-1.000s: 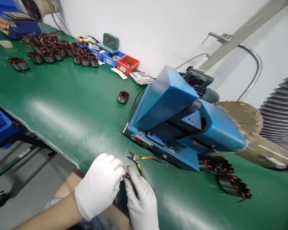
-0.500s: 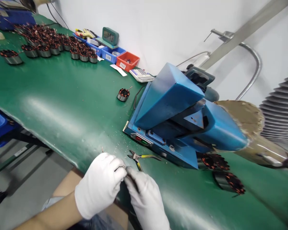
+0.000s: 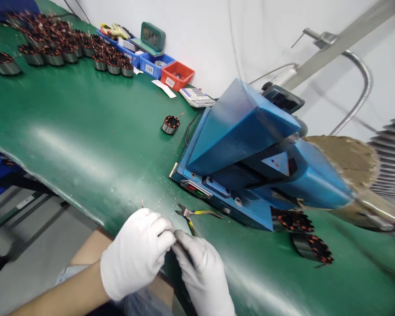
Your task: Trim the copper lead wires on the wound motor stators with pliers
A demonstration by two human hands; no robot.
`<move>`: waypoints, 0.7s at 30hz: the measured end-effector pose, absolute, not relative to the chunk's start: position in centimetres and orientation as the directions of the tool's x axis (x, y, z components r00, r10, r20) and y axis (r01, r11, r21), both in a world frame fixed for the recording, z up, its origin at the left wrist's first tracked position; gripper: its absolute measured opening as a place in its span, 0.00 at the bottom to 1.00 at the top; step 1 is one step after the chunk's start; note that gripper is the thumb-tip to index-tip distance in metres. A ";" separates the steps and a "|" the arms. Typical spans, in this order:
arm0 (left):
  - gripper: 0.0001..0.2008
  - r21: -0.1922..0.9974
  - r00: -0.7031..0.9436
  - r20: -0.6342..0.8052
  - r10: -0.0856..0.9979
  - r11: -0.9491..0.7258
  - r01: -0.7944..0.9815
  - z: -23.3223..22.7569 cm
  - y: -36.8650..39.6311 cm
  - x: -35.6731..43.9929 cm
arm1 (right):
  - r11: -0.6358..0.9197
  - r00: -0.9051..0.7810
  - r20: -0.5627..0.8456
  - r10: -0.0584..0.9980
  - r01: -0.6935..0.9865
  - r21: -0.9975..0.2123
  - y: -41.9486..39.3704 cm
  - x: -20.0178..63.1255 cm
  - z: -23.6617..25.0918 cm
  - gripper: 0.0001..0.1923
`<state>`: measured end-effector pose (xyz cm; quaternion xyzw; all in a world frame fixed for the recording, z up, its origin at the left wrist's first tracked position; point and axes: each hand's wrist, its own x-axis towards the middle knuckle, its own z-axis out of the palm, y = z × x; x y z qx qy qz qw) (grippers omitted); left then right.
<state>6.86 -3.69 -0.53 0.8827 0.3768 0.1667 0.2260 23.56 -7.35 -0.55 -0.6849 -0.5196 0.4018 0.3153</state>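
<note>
White-gloved, the left hand (image 3: 136,252) and right hand (image 3: 202,274) pinched a thin wire (image 3: 167,231) between fingertips at the green surface's (image 3: 85,131) edge, close for control. Yellow-handled cutters (image 3: 192,216) lay at one o'clock, within reach.

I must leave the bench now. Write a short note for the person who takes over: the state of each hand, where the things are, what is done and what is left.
Left hand: gloved, at the near table edge, fingertips pinched against the right hand's on a small thin piece; what it is cannot be told.
Right hand: gloved, pinching the same piece from the other side.
Things: yellow-handled cutters lie on the green table just beyond the hands. One wound stator stands alone left of the blue machine; two more lie at its near right; a batch of stators stands far left.
Done and left: cannot be told from this view.
</note>
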 end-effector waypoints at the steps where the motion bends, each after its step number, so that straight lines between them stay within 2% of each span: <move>1: 0.02 0.522 0.653 0.123 0.748 -0.608 0.598 -0.4 -3.7 6.9 | -0.263 0.147 -0.221 0.964 0.413 -0.872 -7.6 23.2 -0.6 0.12; 4: 0.03 0.508 0.657 0.119 0.745 -0.614 0.604 -0.2 -3.7 6.8 | -0.468 0.098 -0.461 0.882 0.081 -0.880 -7.8 21.7 -0.7 0.17; 6: 0.02 0.509 0.663 0.129 0.738 -0.623 0.594 -0.2 -3.7 6.8 | -0.583 -0.001 -0.593 0.805 -0.190 -0.790 -7.7 21.2 -0.6 0.18; 8: 0.03 0.520 0.655 0.144 0.742 -0.620 0.587 -0.3 -3.7 6.7 | -0.657 -0.150 -0.647 0.747 -0.308 -0.688 -7.5 21.4 -0.3 0.16; 9: 0.03 0.528 0.651 0.151 0.744 -0.617 0.583 -0.3 -3.8 6.6 | -0.687 -0.192 -0.662 0.725 -0.269 -0.675 -7.4 21.7 -0.2 0.16; 10: 0.04 0.537 0.650 0.154 0.745 -0.615 0.577 -0.4 -3.8 6.6 | -0.688 -0.175 -0.666 0.725 -0.150 -0.710 -7.4 22.1 -0.1 0.15; 12: 0.05 0.550 0.648 0.167 0.743 -0.616 0.564 -0.4 -3.8 6.6 | -0.582 0.000 -0.592 0.806 0.181 -0.793 -7.5 22.8 -0.1 0.11; 13: 0.05 0.551 0.644 0.174 0.745 -0.616 0.563 -0.4 -3.8 6.6 | -0.476 0.099 -0.472 0.876 0.331 -0.815 -7.6 23.1 -0.3 0.08; 15: 0.06 0.546 0.629 0.180 0.756 -0.609 0.575 -0.5 -3.8 6.7 | -0.218 0.147 -0.165 0.975 0.523 -0.824 -7.9 23.3 -0.8 0.07; 16: 0.07 0.540 0.625 0.184 0.759 -0.609 0.581 -0.5 -3.9 6.7 | -0.110 0.135 -0.042 0.990 0.546 -0.831 -8.0 23.2 -1.0 0.08; 17: 0.07 0.532 0.624 0.189 0.758 -0.613 0.584 -0.6 -3.9 6.7 | -0.071 0.134 -0.002 0.991 0.509 -0.858 -8.1 23.0 -1.2 0.08; 18: 0.07 0.526 0.625 0.197 0.755 -0.619 0.583 -0.6 -3.9 6.7 | -0.101 0.149 -0.039 0.988 0.433 -0.896 -8.2 22.7 -1.4 0.07; 20: 0.07 0.514 0.632 0.211 0.746 -0.634 0.578 -0.7 -4.0 6.7 | -0.299 0.151 -0.271 0.951 0.205 -0.932 -8.2 22.0 -1.4 0.14; 21: 0.07 0.509 0.633 0.216 0.743 -0.639 0.577 -0.7 -4.0 6.7 | -0.412 0.106 -0.404 0.908 0.067 -0.909 -8.1 21.8 -1.3 0.18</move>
